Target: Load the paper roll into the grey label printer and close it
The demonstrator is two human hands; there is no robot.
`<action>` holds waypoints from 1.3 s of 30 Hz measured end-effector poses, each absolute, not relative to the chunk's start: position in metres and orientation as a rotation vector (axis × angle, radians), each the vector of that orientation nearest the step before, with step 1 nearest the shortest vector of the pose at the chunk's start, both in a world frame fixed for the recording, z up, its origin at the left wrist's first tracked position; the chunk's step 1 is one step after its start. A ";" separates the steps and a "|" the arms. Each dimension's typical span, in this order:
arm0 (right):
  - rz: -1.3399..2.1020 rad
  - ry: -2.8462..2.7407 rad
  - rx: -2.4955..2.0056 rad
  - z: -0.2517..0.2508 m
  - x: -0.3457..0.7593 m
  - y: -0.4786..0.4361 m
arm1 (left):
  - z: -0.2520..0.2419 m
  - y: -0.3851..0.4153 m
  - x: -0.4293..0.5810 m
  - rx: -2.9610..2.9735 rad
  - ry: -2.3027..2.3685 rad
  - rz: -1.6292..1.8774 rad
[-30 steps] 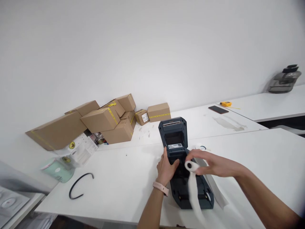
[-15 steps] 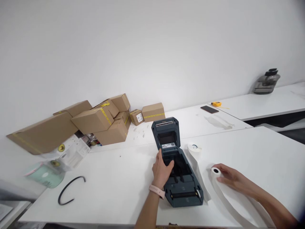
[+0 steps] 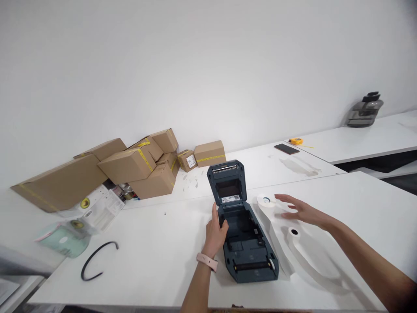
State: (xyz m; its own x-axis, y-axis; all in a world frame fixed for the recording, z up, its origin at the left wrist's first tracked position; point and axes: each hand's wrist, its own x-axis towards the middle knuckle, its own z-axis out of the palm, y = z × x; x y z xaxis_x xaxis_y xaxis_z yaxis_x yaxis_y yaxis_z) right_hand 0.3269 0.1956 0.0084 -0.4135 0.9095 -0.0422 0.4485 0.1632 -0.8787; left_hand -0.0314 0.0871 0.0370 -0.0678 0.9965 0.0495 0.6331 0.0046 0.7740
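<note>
Far to the left of the label printer (image 3: 244,243), a thin black curved strip (image 3: 86,261) lies on the white worktop (image 3: 163,261). Behind it, and left of the printer, is a messy pile of brown cardboard boxes (image 3: 130,164) with yellow tape on some of them. The left hand (image 3: 215,232) is at the printer's left edge and holds it, with the thumb over the rim and the other fingers along the outside. The dark printer lies on the worktop with its lid up. Just right of the printer is a white paper roll (image 3: 262,204), with a long strip (image 3: 280,252) trailing along its side. Behind the printer, to the right, lies a black phone (image 3: 286,149). A smaller paper roll (image 3: 296,237) sits right of the printer. The right hand (image 3: 299,211) is near both rolls, holding nothing, with its fingers spread apart. Far right, well behind the printer, stands a see-through gray jug (image 3: 362,114).
</note>
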 end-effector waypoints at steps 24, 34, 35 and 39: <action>1.208 -2.725 -0.811 0.114 0.171 0.172 | 0.047 0.095 -0.038 1.735 1.642 0.987; 0.782 -3.092 -0.992 0.071 0.142 0.186 | 0.045 0.092 -0.034 1.619 1.690 1.021; 0.765 -3.095 -0.999 0.069 0.141 0.186 | 0.044 0.092 -0.034 1.621 1.696 1.022; 0.715 -3.115 -1.005 0.066 0.141 0.185 | 0.037 0.089 -0.029 1.626 1.735 1.019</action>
State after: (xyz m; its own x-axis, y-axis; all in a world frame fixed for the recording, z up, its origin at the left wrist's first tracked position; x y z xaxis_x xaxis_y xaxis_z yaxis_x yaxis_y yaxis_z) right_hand 0.1406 0.1845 0.0657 -0.8001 0.5076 -0.3196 0.5962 0.7317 -0.3305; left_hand -0.0289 0.0888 0.0373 -0.1197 0.9872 0.1049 0.5724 -0.0177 0.8198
